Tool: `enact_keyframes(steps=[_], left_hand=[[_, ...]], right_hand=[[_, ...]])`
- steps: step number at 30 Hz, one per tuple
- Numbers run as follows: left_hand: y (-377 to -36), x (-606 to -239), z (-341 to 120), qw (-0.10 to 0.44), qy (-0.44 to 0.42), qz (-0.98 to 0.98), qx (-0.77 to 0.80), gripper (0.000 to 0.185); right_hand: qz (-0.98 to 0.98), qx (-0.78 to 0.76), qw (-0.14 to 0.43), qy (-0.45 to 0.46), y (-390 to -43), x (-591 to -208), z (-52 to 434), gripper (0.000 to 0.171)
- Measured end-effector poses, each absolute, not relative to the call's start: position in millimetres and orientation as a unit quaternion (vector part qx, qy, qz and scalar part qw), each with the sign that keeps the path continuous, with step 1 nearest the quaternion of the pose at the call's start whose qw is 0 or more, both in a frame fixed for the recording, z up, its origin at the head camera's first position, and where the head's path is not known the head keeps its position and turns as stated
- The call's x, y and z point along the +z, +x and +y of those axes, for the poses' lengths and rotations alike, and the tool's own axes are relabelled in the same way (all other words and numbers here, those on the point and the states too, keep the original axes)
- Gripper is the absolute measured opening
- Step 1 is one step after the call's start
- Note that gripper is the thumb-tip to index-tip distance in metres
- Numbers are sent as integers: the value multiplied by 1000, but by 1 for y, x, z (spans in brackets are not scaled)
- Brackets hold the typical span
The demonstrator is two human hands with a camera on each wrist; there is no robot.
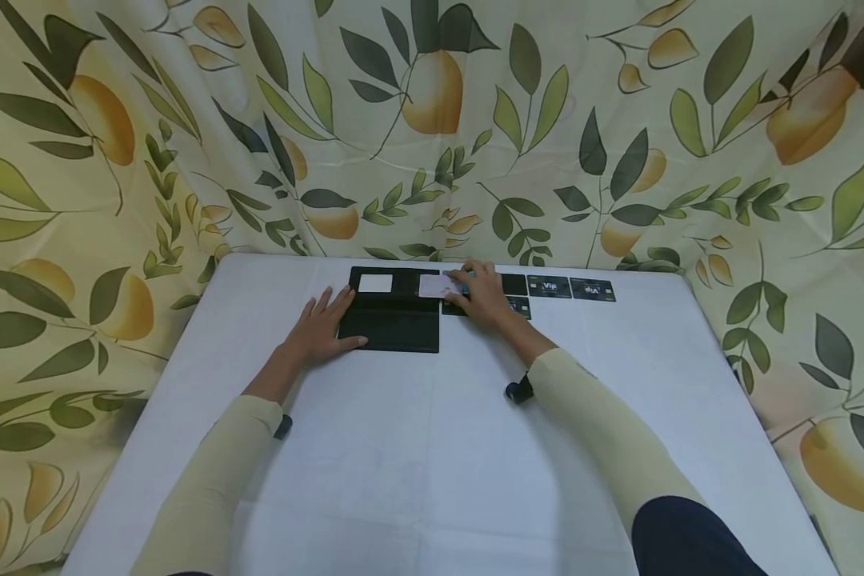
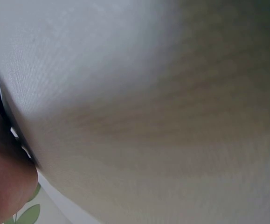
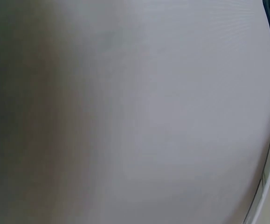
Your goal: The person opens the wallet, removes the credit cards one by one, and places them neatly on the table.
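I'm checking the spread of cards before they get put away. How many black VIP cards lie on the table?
4 at least: two clear ones right of the right hand, two partly covered beside it. The hand may hide more.

left hand (image 1: pixel 322 326) flat, fingers straight | right hand (image 1: pixel 484 293) fingers curled

head view looking down, wrist views pressed against table (image 1: pixel 418 448)

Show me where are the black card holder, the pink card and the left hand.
black card holder (image 1: pixel 392 328), head view, lower flap.
pink card (image 1: pixel 432 286), head view, card middle.
left hand (image 1: pixel 320 328), head view, back of hand.
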State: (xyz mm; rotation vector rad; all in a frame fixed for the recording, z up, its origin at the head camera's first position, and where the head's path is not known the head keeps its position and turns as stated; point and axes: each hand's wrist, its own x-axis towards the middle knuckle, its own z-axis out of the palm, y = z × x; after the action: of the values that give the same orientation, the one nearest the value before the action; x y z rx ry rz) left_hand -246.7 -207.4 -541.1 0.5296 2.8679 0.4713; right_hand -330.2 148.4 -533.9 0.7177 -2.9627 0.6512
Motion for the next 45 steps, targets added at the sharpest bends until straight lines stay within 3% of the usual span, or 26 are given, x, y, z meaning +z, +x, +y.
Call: enact_keyframes(steps=[45], left_hand=[[-248,-542,-208,92,181,967,156,103]], right_hand=[[-942,253,30,219,-299,-539,210,51]])
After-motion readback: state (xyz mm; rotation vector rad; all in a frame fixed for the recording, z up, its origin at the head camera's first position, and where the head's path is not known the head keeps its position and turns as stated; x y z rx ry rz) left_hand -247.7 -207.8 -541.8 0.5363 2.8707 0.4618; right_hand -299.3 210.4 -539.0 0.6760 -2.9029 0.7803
